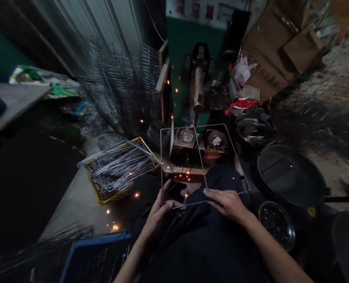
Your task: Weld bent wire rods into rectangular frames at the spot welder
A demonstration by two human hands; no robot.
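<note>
A thin wire frame (161, 157), roughly rectangular with a rod across its middle, is held over my lap. My left hand (159, 208) grips its near left corner, with the forefinger along the side wire and the thumb bent over. With its fingers closed, my right hand (225, 202) pinches the middle rod where it meets the near wire. Beyond the frame stands a green machine (180, 102) with a metal arm (199, 88) pointing toward me. Below that arm sits a dish of small metal pieces (187, 136). Orange sparks are scattered through the air.
At left, a yellow crate (103, 199) holds many bent wire rods (124, 165). Wire racks (118, 82) are stacked behind it. On the right stand a large dark round container (290, 173) and a bowl of small parts (276, 226). A blue crate (97, 239) lies near left.
</note>
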